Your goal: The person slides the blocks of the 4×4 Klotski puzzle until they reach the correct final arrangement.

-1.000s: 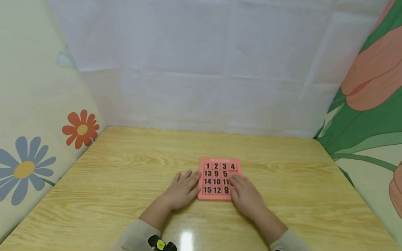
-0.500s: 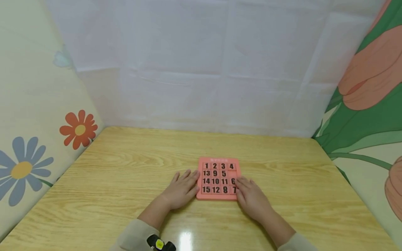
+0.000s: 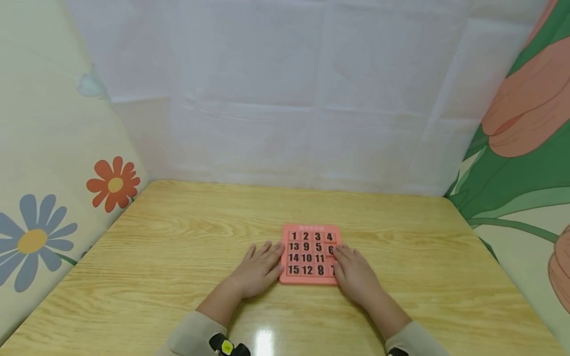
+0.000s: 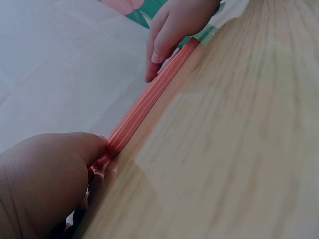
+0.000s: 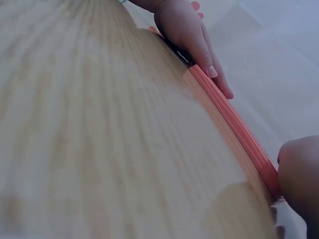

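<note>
A pink sliding number puzzle (image 3: 309,281) lies flat on the wooden table, its numbered tiles facing up. My left hand (image 3: 257,271) rests along its left edge with fingers spread, and the thumb is at the lower left side. Over the right edge, my right hand (image 3: 356,279) has its fingertips at the tile marked 6 (image 3: 331,250), which sits just under the 4. Below the 6 shows a bare slot, and the 7 tile is partly covered by this hand. Both wrist views show the puzzle's ridged front side (image 4: 149,102) low against the tabletop between the hands.
The wood-grain table (image 3: 213,212) runs back to a white cloth (image 3: 249,99). Flower-patterned panels flank it, with a red flower (image 3: 116,185) at left and large tulips (image 3: 530,104) at right. A black and yellow wrist device (image 3: 227,346) sits by the left sleeve.
The 6 tile has slid up from the third row to the second, leaving the slot below it bare. My right hand first drew back rightward, then moved slightly up; the left stays put.
</note>
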Demonstrator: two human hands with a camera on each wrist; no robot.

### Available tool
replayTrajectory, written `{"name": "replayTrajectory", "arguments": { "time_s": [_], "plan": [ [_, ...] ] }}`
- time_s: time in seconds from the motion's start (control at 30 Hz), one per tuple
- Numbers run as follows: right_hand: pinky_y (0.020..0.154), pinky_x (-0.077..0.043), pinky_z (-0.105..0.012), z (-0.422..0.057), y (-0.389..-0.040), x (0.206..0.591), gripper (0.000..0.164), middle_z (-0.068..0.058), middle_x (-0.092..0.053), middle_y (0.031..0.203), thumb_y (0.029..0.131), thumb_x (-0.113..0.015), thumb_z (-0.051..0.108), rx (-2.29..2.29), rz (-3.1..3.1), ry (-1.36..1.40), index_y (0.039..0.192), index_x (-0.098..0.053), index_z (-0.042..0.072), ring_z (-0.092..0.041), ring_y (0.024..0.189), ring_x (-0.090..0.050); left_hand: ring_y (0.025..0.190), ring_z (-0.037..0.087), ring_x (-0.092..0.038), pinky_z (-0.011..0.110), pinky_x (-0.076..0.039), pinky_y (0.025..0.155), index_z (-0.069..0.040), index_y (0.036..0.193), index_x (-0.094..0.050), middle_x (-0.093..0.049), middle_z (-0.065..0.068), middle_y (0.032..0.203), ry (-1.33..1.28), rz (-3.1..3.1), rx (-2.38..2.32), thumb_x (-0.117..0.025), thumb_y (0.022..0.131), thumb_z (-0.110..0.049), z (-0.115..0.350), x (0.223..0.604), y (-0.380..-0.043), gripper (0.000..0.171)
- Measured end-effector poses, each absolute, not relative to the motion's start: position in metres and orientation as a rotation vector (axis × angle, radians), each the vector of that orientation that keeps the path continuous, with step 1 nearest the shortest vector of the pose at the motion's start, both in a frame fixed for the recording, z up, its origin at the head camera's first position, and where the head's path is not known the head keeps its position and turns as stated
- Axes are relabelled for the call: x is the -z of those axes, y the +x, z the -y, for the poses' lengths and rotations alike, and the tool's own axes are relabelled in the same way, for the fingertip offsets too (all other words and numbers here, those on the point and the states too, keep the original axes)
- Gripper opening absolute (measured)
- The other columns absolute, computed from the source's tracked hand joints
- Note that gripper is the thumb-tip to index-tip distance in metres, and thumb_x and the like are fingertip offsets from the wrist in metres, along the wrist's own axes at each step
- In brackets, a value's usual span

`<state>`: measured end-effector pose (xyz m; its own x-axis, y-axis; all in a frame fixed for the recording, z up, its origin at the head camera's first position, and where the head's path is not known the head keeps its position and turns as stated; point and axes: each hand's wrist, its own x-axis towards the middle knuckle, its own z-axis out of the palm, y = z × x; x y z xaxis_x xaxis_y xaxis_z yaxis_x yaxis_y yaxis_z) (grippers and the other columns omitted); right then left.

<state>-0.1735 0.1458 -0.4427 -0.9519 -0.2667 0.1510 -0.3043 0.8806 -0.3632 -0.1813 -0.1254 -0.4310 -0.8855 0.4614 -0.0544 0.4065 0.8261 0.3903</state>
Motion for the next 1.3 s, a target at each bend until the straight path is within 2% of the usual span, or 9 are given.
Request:
{"name": "replayTrajectory", "arguments": {
  "time_s": [0.57, 0.9, 1.3],
  "plan": [
    [0.122, -0.023, -0.048, -0.146, -0.173, 0.44, 0.048, -0.012, -0.042, 0.154, 0.103, -0.042, 0.029, -0.644, 3.004, 0.381, 0.144, -0.048, 0.005, -0.03, 0.145, -0.036, 0.153, 0.032, -0.015, 0.056, -0.003, 0.124, -0.011, 0.156, -0.026, -0.026, 0.006, 0.162, 0.686, -2.856, -0.547, -0.036, 0.106, -0.04, 0.124, 0.431, -0.18, 0.058],
    [0.12, -0.028, -0.048, -0.157, -0.145, 0.439, 0.042, -0.012, -0.049, 0.149, 0.101, -0.05, 0.023, -0.641, 2.951, 0.52, 0.138, -0.055, 0.004, -0.03, 0.14, -0.043, 0.153, 0.032, -0.015, 0.056, -0.002, 0.124, -0.01, 0.156, -0.026, -0.025, 0.006, 0.163, 0.676, -2.855, -0.547, -0.036, 0.106, -0.039, 0.124, 0.429, -0.18, 0.058],
    [0.116, -0.036, -0.046, -0.16, -0.125, 0.44, 0.041, -0.008, -0.054, 0.145, 0.099, -0.051, 0.021, -0.579, 2.894, 0.742, 0.136, -0.058, 0.004, -0.028, 0.137, -0.049, 0.153, 0.032, -0.015, 0.056, -0.002, 0.124, -0.009, 0.155, -0.028, -0.026, 0.007, 0.162, 0.671, -2.857, -0.57, -0.037, 0.106, -0.038, 0.124, 0.426, -0.178, 0.057]
  ]
}}
